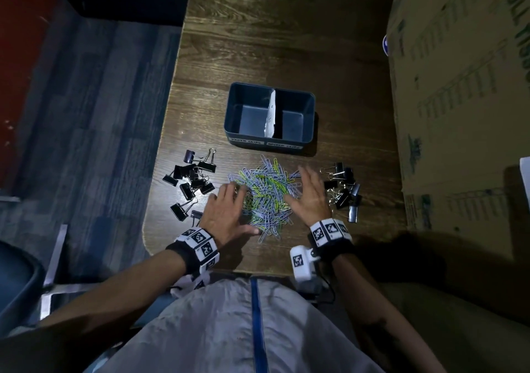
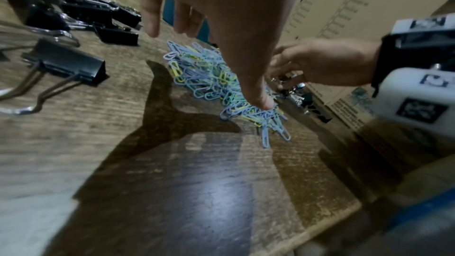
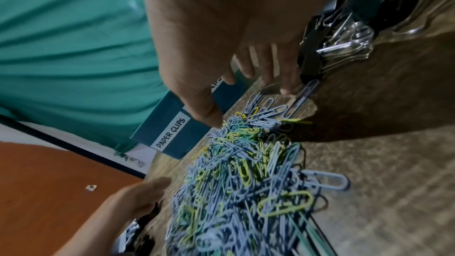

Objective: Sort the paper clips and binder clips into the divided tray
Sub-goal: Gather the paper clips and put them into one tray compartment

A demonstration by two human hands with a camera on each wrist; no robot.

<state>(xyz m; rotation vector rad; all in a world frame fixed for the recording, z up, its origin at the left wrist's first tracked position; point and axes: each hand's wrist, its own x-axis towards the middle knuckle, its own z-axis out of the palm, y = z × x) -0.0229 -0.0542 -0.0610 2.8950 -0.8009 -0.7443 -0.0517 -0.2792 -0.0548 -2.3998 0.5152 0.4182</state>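
A heap of blue, yellow and green paper clips (image 1: 266,194) (image 2: 209,77) (image 3: 241,172) lies in the middle of the table. My left hand (image 1: 226,212) (image 2: 209,26) rests flat at its left edge, thumb tip touching the clips. My right hand (image 1: 309,192) (image 3: 234,65) sits flat at its right edge, fingers spread. Neither holds anything. Black binder clips lie in one group on the left (image 1: 192,180) (image 2: 74,65) and another on the right (image 1: 344,189) (image 3: 332,32). Beyond the heap stands the dark blue divided tray (image 1: 235,126) (image 3: 157,131), both compartments bare, labels on its front.
A large cardboard box (image 1: 459,100) stands along the table's right side. A white paper slip (image 1: 271,117) leans on the tray's divider. The wooden table (image 1: 272,28) ends at the left over blue carpet (image 1: 86,114).
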